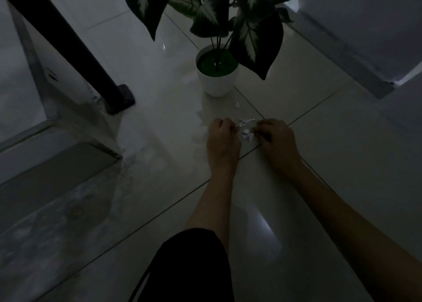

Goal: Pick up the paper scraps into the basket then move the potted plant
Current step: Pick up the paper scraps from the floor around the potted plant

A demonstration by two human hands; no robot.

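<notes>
Black sleeve (pixel 194 265) nearest; left hand (pixel 222 139) and right hand (pixel 277 139) curled close together on floor (pixel 319 164), pinching paper scraps (pixel 246 129) between them; stray scrap (pixel 237 104) beyond; potted plant (pixel 217 73) upright just behind

Place: we take this for a room in a home, dimly lit.
Floor: we see large glossy pale tiles (pixel 319 164) with thin dark grout lines, filling most of the frame and reflecting a streak of light at lower centre.
Decor: a potted plant (pixel 217 73) in a white pot with broad variegated leaves stands on the floor at upper centre, a household ornament.
Furniture: a dark slanted leg with a foot pad (pixel 121 98) rests on the tiles at centre left.
Walls: we see a pale wall and skirting (pixel 356 57) at upper right, and a grey raised step (pixel 57 164) at lower left, its edge stained.
</notes>
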